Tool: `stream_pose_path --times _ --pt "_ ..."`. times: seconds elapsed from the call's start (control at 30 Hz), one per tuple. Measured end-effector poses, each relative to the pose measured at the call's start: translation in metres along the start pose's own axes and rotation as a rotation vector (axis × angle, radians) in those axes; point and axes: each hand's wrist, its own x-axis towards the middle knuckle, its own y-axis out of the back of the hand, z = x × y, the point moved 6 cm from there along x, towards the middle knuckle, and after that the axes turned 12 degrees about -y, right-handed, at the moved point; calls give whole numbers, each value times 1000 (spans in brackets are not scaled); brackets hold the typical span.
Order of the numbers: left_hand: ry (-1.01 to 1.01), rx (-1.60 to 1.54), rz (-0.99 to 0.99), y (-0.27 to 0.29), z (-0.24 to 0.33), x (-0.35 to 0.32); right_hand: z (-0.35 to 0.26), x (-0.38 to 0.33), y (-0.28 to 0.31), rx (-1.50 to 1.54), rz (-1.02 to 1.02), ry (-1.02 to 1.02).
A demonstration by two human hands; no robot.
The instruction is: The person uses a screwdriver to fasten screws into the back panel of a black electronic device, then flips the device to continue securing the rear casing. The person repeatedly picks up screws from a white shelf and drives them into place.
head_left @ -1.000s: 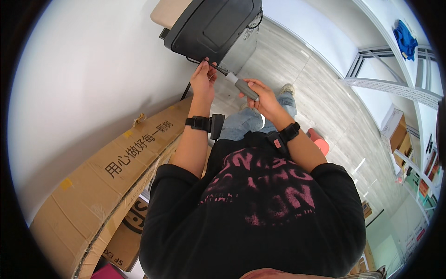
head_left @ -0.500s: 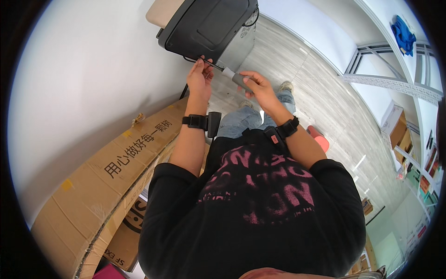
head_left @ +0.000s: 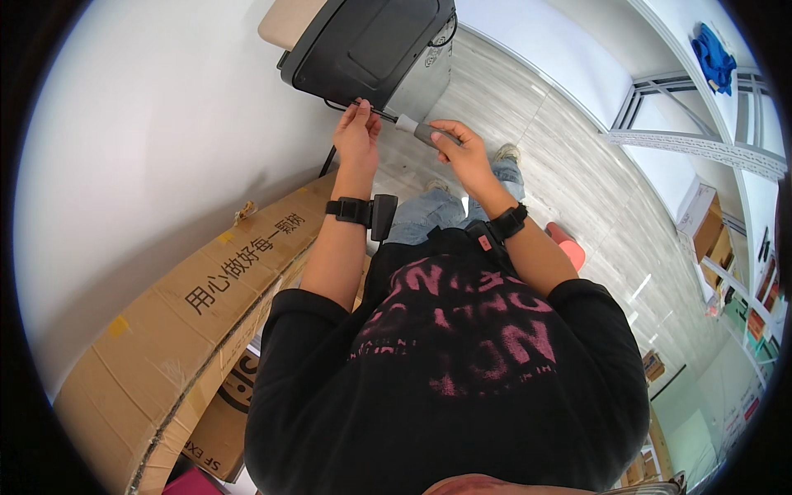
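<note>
A screwdriver (head_left: 410, 124) with a grey handle lies slantwise between my hands. My right hand (head_left: 467, 158) grips the end of its handle between thumb and fingers. The thin shaft runs left to my left hand (head_left: 357, 136), whose thumb and fingers pinch it near the tip. The tip itself is hidden by those fingers. Just beyond them is the lower edge of a black, box-like appliance (head_left: 371, 54) with a recessed panel. A dark cable hangs by that edge, close to my left fingertips.
A long cardboard box (head_left: 177, 330) stands along the white wall (head_left: 157, 148) on my left. A beige object (head_left: 285, 25) sits behind the appliance. At right are a red-pink object (head_left: 566, 246) on the grey floor (head_left: 569, 165) and white shelving (head_left: 693, 148) with a blue cloth (head_left: 714, 58).
The fingers of my right hand have shifted on the screwdriver handle, toward its end. My left hand still pinches the shaft and has barely moved.
</note>
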Motion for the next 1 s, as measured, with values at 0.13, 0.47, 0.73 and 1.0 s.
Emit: stream_pose_path --times 0.13,0.47,0.73,1.0 --pt "-10 0 25 1 -3 2 6 3 -1 181 -86 -165" --pt "5 -1 22 -1 -3 5 -1 3 -1 42 -20 18" --pt "14 24 33 -1 -1 4 -15 -12 -6 -96 21 213" --pt "-10 -5 39 -1 -2 4 1 -5 -8 98 -160 -150"
